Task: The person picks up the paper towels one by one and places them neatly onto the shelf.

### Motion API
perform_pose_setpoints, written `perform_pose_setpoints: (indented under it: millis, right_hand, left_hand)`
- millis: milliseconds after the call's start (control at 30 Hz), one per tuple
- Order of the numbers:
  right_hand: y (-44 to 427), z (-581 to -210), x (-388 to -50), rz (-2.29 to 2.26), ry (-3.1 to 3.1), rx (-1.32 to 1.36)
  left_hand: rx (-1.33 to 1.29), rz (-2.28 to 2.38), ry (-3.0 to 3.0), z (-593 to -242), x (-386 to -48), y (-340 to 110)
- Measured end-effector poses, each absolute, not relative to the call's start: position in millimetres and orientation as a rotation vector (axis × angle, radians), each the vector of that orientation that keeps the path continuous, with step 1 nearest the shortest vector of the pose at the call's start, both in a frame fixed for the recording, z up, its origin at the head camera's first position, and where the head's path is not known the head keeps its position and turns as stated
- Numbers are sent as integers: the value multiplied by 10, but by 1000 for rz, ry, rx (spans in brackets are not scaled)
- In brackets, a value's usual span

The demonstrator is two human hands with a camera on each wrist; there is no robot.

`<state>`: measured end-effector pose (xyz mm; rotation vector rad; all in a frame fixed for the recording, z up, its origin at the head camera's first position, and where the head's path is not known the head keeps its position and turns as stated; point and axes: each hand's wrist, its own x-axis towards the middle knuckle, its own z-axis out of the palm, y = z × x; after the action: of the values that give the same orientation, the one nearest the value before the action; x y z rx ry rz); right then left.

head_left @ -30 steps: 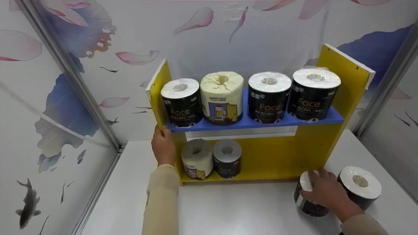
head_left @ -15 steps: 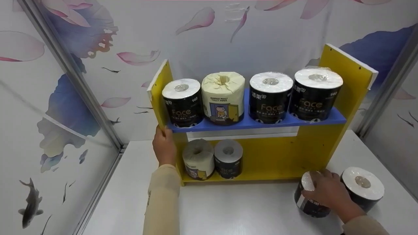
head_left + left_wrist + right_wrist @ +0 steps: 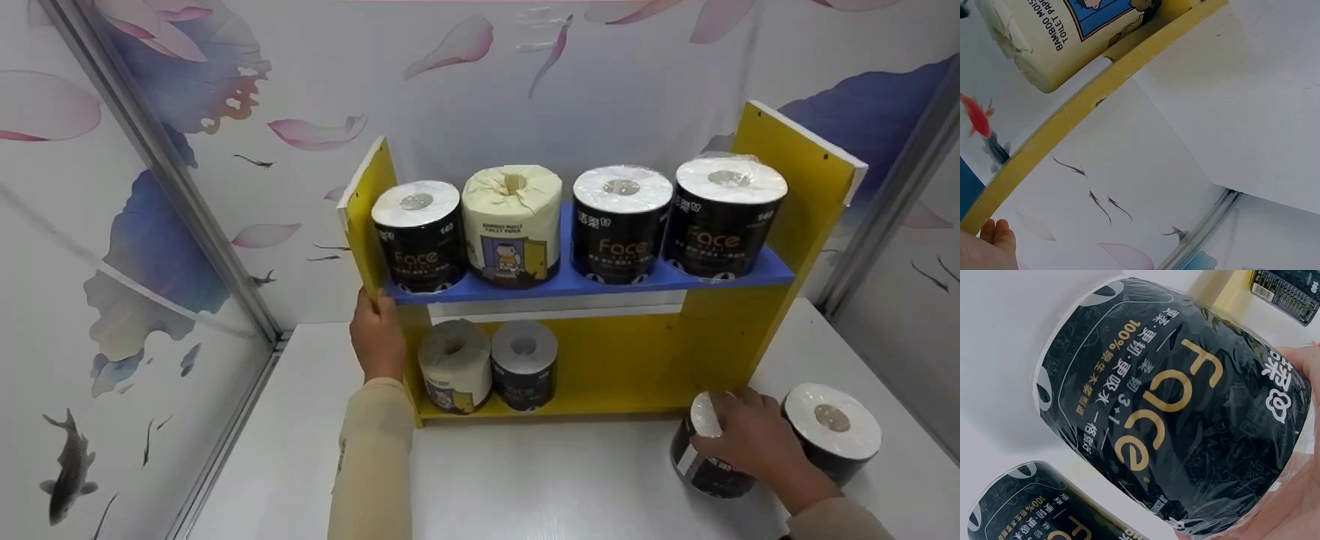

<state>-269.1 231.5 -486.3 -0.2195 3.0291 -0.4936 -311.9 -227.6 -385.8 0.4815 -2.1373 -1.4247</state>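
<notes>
My left hand [image 3: 377,337] grips the left side panel [image 3: 365,232] of a yellow shelf just below its blue board. Fingertips also show at that panel's edge [image 3: 1072,121] in the left wrist view. At the lower right, my right hand [image 3: 761,439] holds a black-wrapped toilet paper roll [image 3: 699,457] from above, near the shelf's front right corner. Clear film covers this roll [image 3: 1174,405] in the right wrist view, and the hand [image 3: 1280,512] wraps its top end. Close on the right stands another black-wrapped roll [image 3: 855,420], partly hidden by the hand.
Several rolls line the blue board [image 3: 517,291], including a cream-wrapped roll [image 3: 511,225]. Below, another cream roll [image 3: 455,367] and a black-wrapped roll [image 3: 525,367] stand at the left of the yellow bottom board [image 3: 600,411]. Patterned wall panels [image 3: 600,82] enclose the white table [image 3: 525,480].
The roll in my right hand has shifted slightly left and tilted a little over the last half second. My left hand stays on the shelf panel.
</notes>
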Motion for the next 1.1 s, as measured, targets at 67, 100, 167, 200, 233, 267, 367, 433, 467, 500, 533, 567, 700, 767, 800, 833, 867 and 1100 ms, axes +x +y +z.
perform_pose_setpoints:
  millis: [67, 100, 167, 200, 233, 267, 367, 433, 467, 500, 533, 567, 700, 767, 800, 833, 867, 1100]
  right_hand:
    - [2301, -4851, -2679, -500, 3033, -221]
    - [2294, -4844, -2676, -504, 3036, -222]
    - [2280, -4825, -2668, -509, 3040, -225]
    - [2273, -4814, -2664, -507, 3042, -228]
    - [2265, -4803, -2662, -506, 3044, -229]
    - [2258, -4795, -2663, -502, 3050, -234]
    - [2231, -4769, -2661, -493, 3051, -240]
    - [2214, -4755, -2659, -490, 3054, -244]
    - [2205, -4747, -2656, -488, 3053, -244]
    - [2197, -4737, -2652, -485, 3051, -245]
    - [2187, -4727, -2646, -480, 3053, -250]
    - [2179, -4717, -2641, -483, 3060, -256]
    - [2141, -4665, -2629, -487, 3083, -283]
    - [2116, -4632, -2630, -495, 3082, -282]
    - [2104, -4617, -2633, -489, 3079, -278]
    - [2092, -4600, -2637, -484, 3076, -274]
    - [2080, -4584, -2640, -480, 3074, -274]
    - [2008, -4531, -2647, -475, 3112, -316]
  left_hand:
    - [482, -1431, -2135, -3852, -3116, -2274]
    - [479, -1430, -2134, -3850, -3114, -2274]
    - [473, -1424, -2127, -3844, -3111, -2272]
    - [469, -1417, -2126, -3841, -3110, -2271]
    - [465, -1410, -2126, -3840, -3108, -2271]
    - [462, -1404, -2124, -3839, -3108, -2271]
    - [457, -1397, -2124, -3836, -3107, -2272]
    - [457, -1401, -2125, -3834, -3108, -2273]
    - [458, -1401, -2123, -3834, -3109, -2273]
    - [457, -1400, -2123, -3834, -3110, -2275]
    - [455, -1398, -2121, -3835, -3111, -2276]
    - [450, -1390, -2119, -3836, -3112, -2277]
    - [437, -1362, -2109, -3838, -3109, -2275]
    - [433, -1359, -2106, -3838, -3104, -2273]
    - [435, -1362, -2105, -3837, -3102, -2271]
    - [437, -1367, -2106, -3836, -3099, -2270]
    - [441, -1373, -2107, -3836, -3096, -2268]
    - [442, -1377, -2114, -3851, -3109, -2263]
